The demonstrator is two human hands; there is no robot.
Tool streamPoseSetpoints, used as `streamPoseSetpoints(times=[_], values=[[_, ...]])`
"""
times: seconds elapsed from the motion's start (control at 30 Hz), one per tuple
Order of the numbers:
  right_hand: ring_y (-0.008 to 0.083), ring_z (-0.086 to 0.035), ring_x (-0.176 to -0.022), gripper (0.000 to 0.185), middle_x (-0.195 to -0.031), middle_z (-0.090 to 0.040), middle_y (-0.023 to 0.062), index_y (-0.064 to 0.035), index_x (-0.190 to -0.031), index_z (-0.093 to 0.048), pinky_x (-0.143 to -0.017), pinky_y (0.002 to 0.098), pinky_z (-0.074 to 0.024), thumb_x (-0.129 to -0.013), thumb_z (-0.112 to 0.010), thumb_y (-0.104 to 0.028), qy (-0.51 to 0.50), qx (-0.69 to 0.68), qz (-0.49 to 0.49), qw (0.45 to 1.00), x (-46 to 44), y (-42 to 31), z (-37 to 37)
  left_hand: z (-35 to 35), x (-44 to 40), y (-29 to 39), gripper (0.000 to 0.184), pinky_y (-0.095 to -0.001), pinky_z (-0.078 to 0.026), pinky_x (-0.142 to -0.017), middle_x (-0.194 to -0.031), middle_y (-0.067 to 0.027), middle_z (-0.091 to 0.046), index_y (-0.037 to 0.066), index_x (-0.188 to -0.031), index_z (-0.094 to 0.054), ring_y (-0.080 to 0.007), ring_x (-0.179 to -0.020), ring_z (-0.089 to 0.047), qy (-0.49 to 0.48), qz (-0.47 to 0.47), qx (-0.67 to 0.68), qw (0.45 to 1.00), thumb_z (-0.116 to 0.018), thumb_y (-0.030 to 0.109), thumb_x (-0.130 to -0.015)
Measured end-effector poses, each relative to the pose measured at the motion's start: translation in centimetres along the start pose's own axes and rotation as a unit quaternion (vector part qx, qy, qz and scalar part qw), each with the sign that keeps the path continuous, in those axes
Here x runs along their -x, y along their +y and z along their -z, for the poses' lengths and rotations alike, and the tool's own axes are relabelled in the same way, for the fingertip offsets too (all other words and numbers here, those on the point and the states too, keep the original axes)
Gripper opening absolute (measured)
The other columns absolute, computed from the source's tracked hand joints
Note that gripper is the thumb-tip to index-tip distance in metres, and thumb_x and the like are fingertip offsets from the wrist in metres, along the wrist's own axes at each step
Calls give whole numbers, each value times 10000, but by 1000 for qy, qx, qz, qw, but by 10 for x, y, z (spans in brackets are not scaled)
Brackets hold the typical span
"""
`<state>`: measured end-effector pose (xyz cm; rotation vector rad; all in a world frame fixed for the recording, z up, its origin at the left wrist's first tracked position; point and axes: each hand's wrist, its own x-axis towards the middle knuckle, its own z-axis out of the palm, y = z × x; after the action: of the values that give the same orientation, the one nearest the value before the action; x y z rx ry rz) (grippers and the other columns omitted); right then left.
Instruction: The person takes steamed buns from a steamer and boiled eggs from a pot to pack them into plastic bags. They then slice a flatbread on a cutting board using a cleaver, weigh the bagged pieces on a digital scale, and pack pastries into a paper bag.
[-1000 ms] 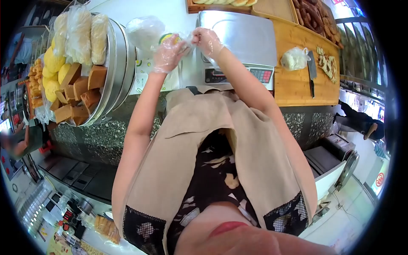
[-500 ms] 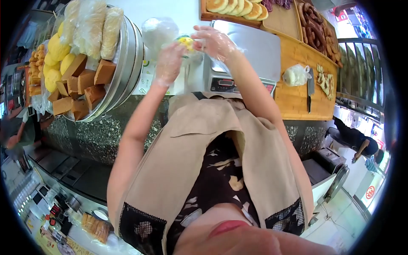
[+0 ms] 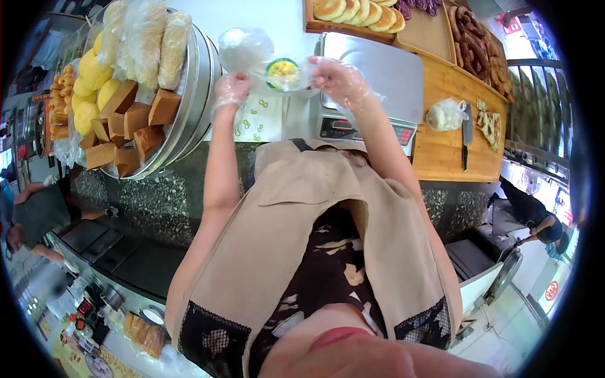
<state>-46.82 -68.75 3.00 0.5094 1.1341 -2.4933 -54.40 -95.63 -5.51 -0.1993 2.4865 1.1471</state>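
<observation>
A clear plastic bag [image 3: 282, 74] with a round green and yellow print is stretched between my two hands. My left hand [image 3: 232, 89], in a thin clear glove, is closed on its left side. At the other side, my gloved right hand [image 3: 340, 82] pinches the edge near the scale [image 3: 372, 72]. Just behind the left hand sits a clear, puffed plastic bag [image 3: 246, 47]; its contents are unclear. White printed bags or sheets [image 3: 259, 121] with small green marks lie flat below the stretched bag.
At left, a large round metal tray [image 3: 195, 94] holds brown cake blocks [image 3: 135, 120], yellow buns [image 3: 94, 69] and wrapped loaves. Right of the scale, a wooden board [image 3: 435, 151] bears a knife [image 3: 467, 132], a bagged white item [image 3: 446, 114] and flatbread pieces. Flat round breads [image 3: 359, 11] stand behind.
My hands have moved apart, pulling the printed bag wide between them, so its round print now shows fully. The view has shifted slightly. A person at far left has moved.
</observation>
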Motion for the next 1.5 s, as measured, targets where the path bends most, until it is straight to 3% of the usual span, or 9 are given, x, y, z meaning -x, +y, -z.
streamPoseSetpoints(times=[0.13, 0.37, 0.43, 0.57, 0.7, 1.0, 1.07, 1.33, 1.5], values=[[151, -557, -634, 395, -751, -604, 77, 125, -1201, -489, -730, 294, -494, -889, -564, -105, 5, -86, 14, 996, -3, 8, 29, 17, 32, -4, 348, -362, -524, -740, -820, -146, -694, 13, -976, -673, -257, -794, -680, 216, -74, -22, 973, -684, 272, -745], [129, -560, -614, 466, -691, -586, 35, 10, -1345, -403, -730, 273, -484, -905, -512, -101, -68, -9, -20, 997, -4, 34, 12, -52, 28, -4, 532, -382, -512, -714, -786, -50, -603, -44, -1124, -539, -259, -688, -594, 193, -150, 96, 965, -762, 242, -735], [132, -575, -651, 427, -710, -590, 40, -12, -1313, -457, -725, 286, -483, -900, -516, -103, -75, -3, -25, 997, 0, 32, 3, -32, 11, -17, 494, -388, -511, -713, -772, -27, -595, -31, -1066, -558, -245, -679, -588, -212, 58, 380, 899, -789, 213, -704], [131, -579, -698, 339, -738, -588, 44, -15, -1223, -547, -720, 289, -481, -896, -512, -94, 26, -24, -33, 999, -7, 36, 3, -11, -2, -58, 227, -415, -514, -694, -850, -169, -672, 14, -889, -605, -304, -794, -667, 6, 82, -59, 995, -657, 193, -759], [104, -529, -643, 323, -686, -542, 12, -4, -1198, -566, -722, 285, -479, -896, -507, -104, 45, -54, -39, 997, -12, 53, 13, -5, 18, -37, 184, -430, -509, -678, -832, -191, -660, 30, -859, -637, -339, -781, -652, 192, -14, -234, 953, -601, 183, -764], [82, -423, -543, 393, -591, -451, -23, 44, -1248, -522, -675, 247, -449, -908, -493, -148, 5, 71, 3, 997, 13, 26, -10, 1, 36, 17, 192, -381, -500, -651, -780, -139, -672, 65, -902, -667, -279, -701, -648, 165, -211, -6, 963, -648, 227, -801], [86, -447, -561, 410, -620, -481, -12, 52, -1261, -506, -669, 253, -448, -902, -505, -145, 14, 102, 19, 995, 21, 18, -18, -7, 30, 26, 210, -325, -485, -635, -730, -77, -666, 60, -894, -678, -178, -661, -624, 35, -78, 365, 927, -659, 253, -813], [124, -511, -629, 403, -841, -598, 110, 91, -1200, -493, -661, 292, -453, -861, -592, -104, 1, -18, 19, 1000, 5, 9, -19, 3, 25, 22, 266, -290, -477, -647, -745, -73, -662, 4, -959, -665, -140, -647, -584, 57, -75, 45, 995, -607, 233, -837], [126, -513, -638, 381, -909, -618, 126, 73, -1180, -515, -662, 294, -458, -869, -604, -128, -50, 39, 0, 998, 1, -8, -38, 4, 41, 20, 201, -282, -450, -653, -789, -49, -637, 8, -905, -678, -134, -701, -554, 20, -97, 471, 876, -578, 165, -830]])
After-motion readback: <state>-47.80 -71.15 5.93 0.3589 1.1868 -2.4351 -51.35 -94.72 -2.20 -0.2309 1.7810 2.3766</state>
